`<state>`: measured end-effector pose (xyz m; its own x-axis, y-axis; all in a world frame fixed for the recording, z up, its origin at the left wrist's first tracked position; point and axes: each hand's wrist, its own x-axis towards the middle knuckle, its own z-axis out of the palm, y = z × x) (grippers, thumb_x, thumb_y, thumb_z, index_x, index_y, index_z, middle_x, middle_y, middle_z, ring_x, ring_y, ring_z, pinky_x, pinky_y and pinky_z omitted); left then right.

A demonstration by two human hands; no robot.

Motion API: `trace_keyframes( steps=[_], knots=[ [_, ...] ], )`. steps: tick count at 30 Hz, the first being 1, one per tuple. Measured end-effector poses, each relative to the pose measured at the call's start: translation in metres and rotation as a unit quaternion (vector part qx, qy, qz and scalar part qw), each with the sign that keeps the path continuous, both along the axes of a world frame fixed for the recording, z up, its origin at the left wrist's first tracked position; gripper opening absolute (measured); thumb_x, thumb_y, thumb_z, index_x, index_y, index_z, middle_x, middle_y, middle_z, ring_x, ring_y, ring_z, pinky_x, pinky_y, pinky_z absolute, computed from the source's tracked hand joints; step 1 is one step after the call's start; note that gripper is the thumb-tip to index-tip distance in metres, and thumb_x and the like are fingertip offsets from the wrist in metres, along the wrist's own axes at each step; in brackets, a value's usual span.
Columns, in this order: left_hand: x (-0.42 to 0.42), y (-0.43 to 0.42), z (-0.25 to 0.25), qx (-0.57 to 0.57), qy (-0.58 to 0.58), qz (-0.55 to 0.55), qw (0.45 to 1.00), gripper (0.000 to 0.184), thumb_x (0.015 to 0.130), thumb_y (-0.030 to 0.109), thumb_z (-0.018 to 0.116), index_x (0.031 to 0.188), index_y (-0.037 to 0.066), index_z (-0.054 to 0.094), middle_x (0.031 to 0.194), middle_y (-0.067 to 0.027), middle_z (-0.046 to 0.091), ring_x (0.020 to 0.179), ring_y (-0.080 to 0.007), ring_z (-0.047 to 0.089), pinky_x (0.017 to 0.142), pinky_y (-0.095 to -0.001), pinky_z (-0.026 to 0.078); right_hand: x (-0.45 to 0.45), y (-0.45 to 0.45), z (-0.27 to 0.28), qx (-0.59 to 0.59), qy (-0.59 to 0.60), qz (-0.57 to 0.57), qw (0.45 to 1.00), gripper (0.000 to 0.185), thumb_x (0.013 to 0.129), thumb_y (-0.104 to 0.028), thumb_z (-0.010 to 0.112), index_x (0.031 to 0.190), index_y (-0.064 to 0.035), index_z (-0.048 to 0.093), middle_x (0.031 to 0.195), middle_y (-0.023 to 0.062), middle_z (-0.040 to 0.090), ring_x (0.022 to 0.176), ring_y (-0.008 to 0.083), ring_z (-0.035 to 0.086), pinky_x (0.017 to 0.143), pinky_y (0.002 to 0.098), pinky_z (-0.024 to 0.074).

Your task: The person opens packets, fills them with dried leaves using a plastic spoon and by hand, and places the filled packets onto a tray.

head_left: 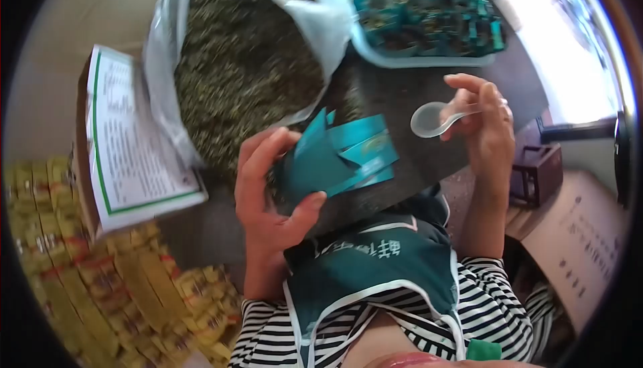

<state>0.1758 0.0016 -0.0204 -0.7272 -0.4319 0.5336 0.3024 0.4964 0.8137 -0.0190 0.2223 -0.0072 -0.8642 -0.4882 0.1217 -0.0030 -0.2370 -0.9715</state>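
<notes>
In the head view, my left hand (271, 187) is closed around several teal packets (348, 150), which fan out to the right between thumb and fingers. My right hand (485, 117) pinches the handle of a translucent plastic spoon (427, 120). The spoon's bowl points left, toward the packets but apart from them. No tea shows in the bowl. Just beyond my left hand lies a heap of dried tea leaves (248, 60) in a clear plastic bag (164, 93) with its mouth spread wide.
A clear plastic bin (429, 62) of teal packets stands at the back right. A carton with a printed white flap (137, 147) is on the left. Many yellow packets (127, 281) lie at lower left. A dark red box (538, 174) and a large carton (576, 234) are at right.
</notes>
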Motion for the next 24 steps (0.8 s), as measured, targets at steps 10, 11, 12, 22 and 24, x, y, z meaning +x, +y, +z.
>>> trace_keyframes(
  steps=[10,11,12,22,24],
  knots=[
    [0.029,-0.017,-0.006,-0.096,0.018,0.062,0.993,0.069,0.071,0.015,0.08,0.133,-0.002,0.055,0.124,-0.0221,0.058,0.106,-0.0334,0.061,0.088,-0.0412,0.051,0.043,-0.071,0.059,0.027,0.206,0.085,0.975,0.049,0.107,-0.041,0.042,0.087,-0.0007,0.062,0.071,0.0082,0.056,0.059,0.0097,0.045,0.053,0.0214,0.031],
    [0.029,-0.019,-0.005,-0.117,0.012,0.064,0.991,0.07,0.069,0.013,0.08,0.133,-0.001,0.055,0.124,-0.0223,0.058,0.106,-0.0335,0.061,0.088,-0.041,0.052,0.048,-0.077,0.061,0.048,0.221,0.088,0.97,0.05,0.106,-0.043,0.044,0.085,-0.0013,0.062,0.072,0.0095,0.06,0.059,0.0083,0.044,0.053,0.0211,0.0305],
    [0.03,-0.021,-0.005,-0.137,0.004,0.066,0.988,0.071,0.068,0.011,0.08,0.134,-0.001,0.055,0.124,-0.0225,0.058,0.106,-0.0336,0.061,0.088,-0.0409,0.052,0.051,-0.08,0.061,0.054,0.214,0.089,0.971,0.052,0.105,-0.045,0.045,0.082,-0.0024,0.063,0.075,0.0104,0.065,0.059,0.0065,0.044,0.053,0.0205,0.0295],
    [0.025,-0.027,-0.021,-0.138,0.003,0.059,0.989,0.07,0.069,0.012,0.081,0.133,-0.001,0.056,0.124,-0.023,0.058,0.107,-0.0346,0.061,0.087,-0.0411,0.053,0.05,-0.09,0.054,0.073,0.225,0.077,0.969,0.048,0.107,-0.04,0.042,0.088,-0.0002,0.062,0.074,0.0103,0.061,0.057,0.0092,0.048,0.052,0.0228,0.0359],
    [0.027,-0.029,-0.025,-0.073,0.026,0.038,0.996,0.068,0.074,0.02,0.081,0.133,-0.003,0.055,0.123,-0.0245,0.058,0.107,-0.0343,0.061,0.087,-0.0412,0.053,0.042,-0.088,0.05,0.047,0.235,0.065,0.969,0.048,0.107,-0.038,0.04,0.089,0.0002,0.062,0.074,0.0106,0.06,0.057,0.0094,0.049,0.052,0.0218,0.0358]
  ],
)
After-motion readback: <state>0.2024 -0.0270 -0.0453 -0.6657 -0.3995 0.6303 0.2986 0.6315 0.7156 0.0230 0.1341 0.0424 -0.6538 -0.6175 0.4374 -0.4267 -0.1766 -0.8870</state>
